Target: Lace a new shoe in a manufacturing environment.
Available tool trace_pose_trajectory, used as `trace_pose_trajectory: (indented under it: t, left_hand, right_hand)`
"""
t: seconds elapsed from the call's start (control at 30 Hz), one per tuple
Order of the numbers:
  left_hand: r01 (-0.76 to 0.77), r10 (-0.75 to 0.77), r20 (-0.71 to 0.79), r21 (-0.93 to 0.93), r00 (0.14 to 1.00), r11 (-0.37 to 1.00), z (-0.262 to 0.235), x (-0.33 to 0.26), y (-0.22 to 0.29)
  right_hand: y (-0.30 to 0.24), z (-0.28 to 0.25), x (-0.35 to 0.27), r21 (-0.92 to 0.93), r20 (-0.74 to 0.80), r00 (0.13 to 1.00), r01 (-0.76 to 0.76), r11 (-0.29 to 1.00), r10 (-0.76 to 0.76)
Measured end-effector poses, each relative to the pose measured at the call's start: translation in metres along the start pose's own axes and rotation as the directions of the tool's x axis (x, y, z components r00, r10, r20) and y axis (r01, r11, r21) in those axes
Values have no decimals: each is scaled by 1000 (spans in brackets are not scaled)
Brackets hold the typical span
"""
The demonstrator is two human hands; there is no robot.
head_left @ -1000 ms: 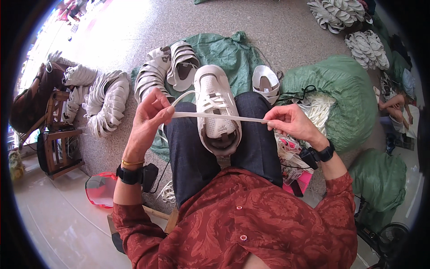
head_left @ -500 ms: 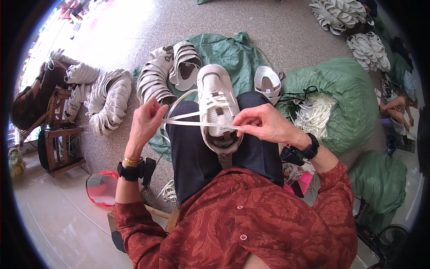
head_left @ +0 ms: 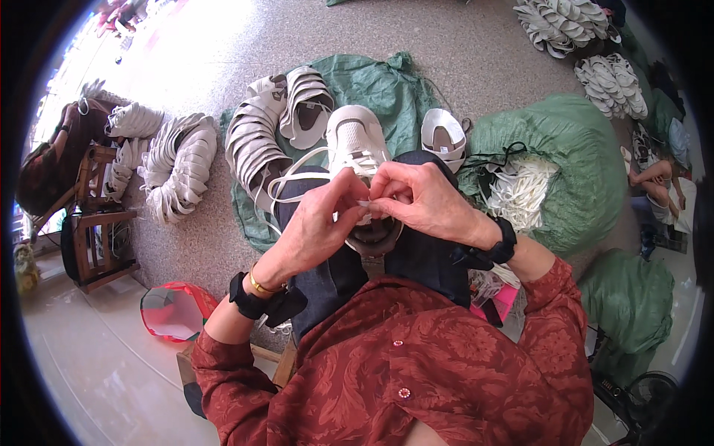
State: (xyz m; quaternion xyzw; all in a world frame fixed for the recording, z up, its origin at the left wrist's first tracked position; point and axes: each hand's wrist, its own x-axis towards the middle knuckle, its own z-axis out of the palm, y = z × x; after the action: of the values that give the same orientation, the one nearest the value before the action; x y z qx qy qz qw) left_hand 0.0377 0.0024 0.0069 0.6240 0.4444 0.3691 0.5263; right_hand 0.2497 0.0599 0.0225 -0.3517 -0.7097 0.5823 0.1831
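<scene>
White lace (head_left: 301, 177) is pinched in both hands (head_left: 318, 219) (head_left: 433, 199).

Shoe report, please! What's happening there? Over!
Left hand and right hand close together, pinching lace. Shoe between legs, toe away. Hands hiding its middle.

Supports a shoe (head_left: 355, 137) on the thighs (head_left: 420, 266). Below, on the speckled floor (head_left: 461, 70), carries a green sheet (head_left: 401, 108) ahead, a curved stack of uppers (head_left: 178, 175) at left, a stuffed green sack (head_left: 580, 163) at right, pale bundles (head_left: 610, 85) beyond.
</scene>
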Motion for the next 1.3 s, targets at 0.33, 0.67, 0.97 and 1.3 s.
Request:
trace_pose_trajectory:
  t: [0.33,0.67,0.97,1.3]
  left_hand:
    - [145,-110,-130,307,985,941,-10,-1,4]
    - [213,-156,-203,295,967,932,0,3,-2]
    - [304,-227,-241,358,944,883,2,10,5]
    - [230,-155,-213,392,965,891,6,12,-4]
  right_hand:
    - [20,1,-12,-398,145,946,324,858,-290]
    - [36,8,-15,-561,248,823,553,616,-512]
    - [30,6,-10,-463,128,785,588,663,-606]
    - [28,5,-12,-343,24,817,549,762,-577]
